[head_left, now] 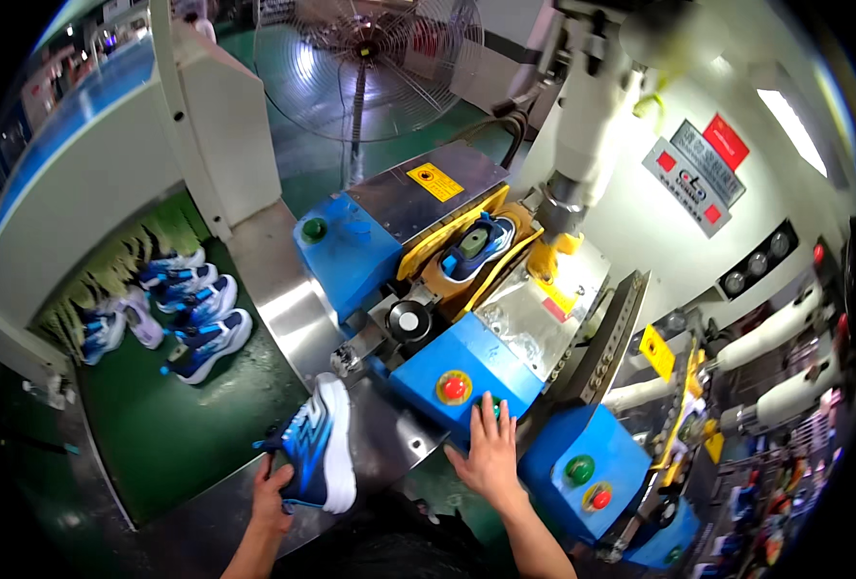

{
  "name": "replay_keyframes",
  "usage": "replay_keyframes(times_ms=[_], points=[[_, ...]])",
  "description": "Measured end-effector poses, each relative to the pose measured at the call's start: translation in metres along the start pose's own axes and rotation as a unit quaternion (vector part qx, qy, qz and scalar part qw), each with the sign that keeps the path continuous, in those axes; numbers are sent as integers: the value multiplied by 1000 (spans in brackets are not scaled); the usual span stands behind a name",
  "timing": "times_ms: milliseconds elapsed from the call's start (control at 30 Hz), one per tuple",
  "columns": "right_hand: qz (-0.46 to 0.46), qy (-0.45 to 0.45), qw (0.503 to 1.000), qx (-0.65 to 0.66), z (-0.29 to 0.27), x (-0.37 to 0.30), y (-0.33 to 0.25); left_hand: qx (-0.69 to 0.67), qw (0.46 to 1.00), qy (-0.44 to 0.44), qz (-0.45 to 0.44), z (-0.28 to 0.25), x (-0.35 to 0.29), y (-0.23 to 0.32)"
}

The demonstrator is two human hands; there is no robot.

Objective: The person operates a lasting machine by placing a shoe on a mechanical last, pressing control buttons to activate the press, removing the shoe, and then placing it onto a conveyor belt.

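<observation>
My left hand point(271, 494) grips a blue sneaker point(320, 446) with a thick white sole at its heel end; the shoe is tipped on its side over the metal ledge. My right hand point(491, 452) lies with fingers stretched out on the front of a blue machine housing point(437, 352). Its fingertips cover most of a green button point(497, 408), beside a red button point(454, 388) on a yellow ring. Farther back, another blue and white sneaker point(486, 241) sits in the press between yellow pads point(500, 275).
On the left, a green conveyor belt point(196, 439) carries several sneakers point(211, 343) out of a fringed tunnel opening. A metal press cylinder point(568, 188) stands above the clamped shoe. To the right is a second blue station point(582, 444) with buttons. A large fan point(365, 53) stands behind.
</observation>
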State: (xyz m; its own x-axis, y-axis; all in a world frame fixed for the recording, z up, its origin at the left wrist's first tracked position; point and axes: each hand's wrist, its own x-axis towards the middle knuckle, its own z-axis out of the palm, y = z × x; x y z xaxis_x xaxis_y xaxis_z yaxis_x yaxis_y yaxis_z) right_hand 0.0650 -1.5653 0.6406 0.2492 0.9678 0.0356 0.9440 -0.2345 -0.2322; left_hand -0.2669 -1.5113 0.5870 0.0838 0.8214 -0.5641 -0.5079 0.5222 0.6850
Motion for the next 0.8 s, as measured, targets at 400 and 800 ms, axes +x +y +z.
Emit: replay_keyframes(times_ms=[400,800], points=[[-58,-148,848,505,30,-167,-120,-105,981,157,36,-149,-135,-10],[-49,-236,860,451,108,-78,-308,386,781,460,173,-384,-126,-36]])
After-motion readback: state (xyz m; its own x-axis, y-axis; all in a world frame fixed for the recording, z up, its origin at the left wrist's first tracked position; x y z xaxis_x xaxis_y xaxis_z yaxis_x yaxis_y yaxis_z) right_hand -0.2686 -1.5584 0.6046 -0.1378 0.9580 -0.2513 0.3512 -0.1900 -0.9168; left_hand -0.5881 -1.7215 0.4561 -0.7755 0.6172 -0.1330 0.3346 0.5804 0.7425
